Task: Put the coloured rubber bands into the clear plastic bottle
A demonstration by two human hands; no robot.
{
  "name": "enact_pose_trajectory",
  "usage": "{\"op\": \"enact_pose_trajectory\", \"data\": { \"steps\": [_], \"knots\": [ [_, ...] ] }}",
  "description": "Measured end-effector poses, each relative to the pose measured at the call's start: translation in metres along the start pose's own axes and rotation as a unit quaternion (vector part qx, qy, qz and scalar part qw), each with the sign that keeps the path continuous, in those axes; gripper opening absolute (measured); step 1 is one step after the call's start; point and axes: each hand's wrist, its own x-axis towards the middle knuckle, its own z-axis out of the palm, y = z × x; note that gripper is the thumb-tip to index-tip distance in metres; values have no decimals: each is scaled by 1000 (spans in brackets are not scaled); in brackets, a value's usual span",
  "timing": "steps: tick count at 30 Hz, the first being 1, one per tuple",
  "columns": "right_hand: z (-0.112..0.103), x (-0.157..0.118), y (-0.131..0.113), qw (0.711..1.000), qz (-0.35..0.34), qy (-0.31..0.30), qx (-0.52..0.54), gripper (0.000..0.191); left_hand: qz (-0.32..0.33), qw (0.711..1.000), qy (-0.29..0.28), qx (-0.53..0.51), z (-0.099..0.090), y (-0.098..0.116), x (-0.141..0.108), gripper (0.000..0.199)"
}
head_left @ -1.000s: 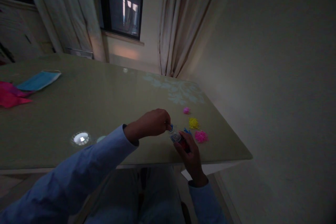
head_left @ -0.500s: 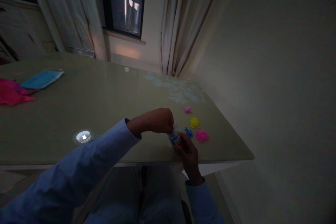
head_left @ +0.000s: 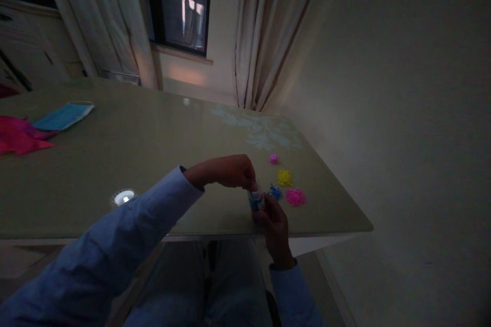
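Note:
My right hand point(head_left: 275, 225) is wrapped round a small clear container point(head_left: 257, 200) with blue in it, held over the table's front edge. At its mouth is my left hand point(head_left: 238, 171), bent down with fingers pinched together; what they hold, if anything, is too small to make out. Just right of the container lies a blue pile of small pieces point(head_left: 274, 192). Beside that are a large pink pile point(head_left: 295, 196) and a yellow pile point(head_left: 285, 178), with a smaller pink pile point(head_left: 274, 159) farther back.
A clear round dish point(head_left: 123, 197) stands left on the greenish table point(head_left: 153, 138), partly behind my left sleeve. At the far left lie a blue face mask point(head_left: 65, 116) and a bright pink cloth point(head_left: 21, 135). A wall runs along the right.
The fingers of my left hand have shifted slightly at the container's mouth, and the container is a little more upright. The piles have not moved on the table.

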Motion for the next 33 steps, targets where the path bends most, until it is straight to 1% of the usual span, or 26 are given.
{"op": "enact_pose_trajectory", "data": {
  "steps": [2,8,11,17,22,28,31,33],
  "knots": [
    [1,-1,1,1000,7,3,22,45,-6,1000,-2,7,1,2,0,20],
    [1,-2,2,998,35,12,52,46,-59,998,-2,5,6,11,-1,18],
    [0,-2,2,996,50,18,75,49,-67,998,-5,5,7,13,0,17],
    [1,-2,0,996,57,10,68,50,-53,998,13,36,4,14,4,13],
    [0,-1,1,997,55,2,58,51,-37,995,13,93,2,22,2,9],
    [-2,0,2,997,51,-7,52,49,5,988,24,153,2,32,-3,14],
    [-2,0,3,997,53,-8,61,51,9,985,34,169,4,33,-2,10],
    [-2,0,4,996,56,-9,67,50,5,984,49,171,5,32,-2,11]
  ]
}}
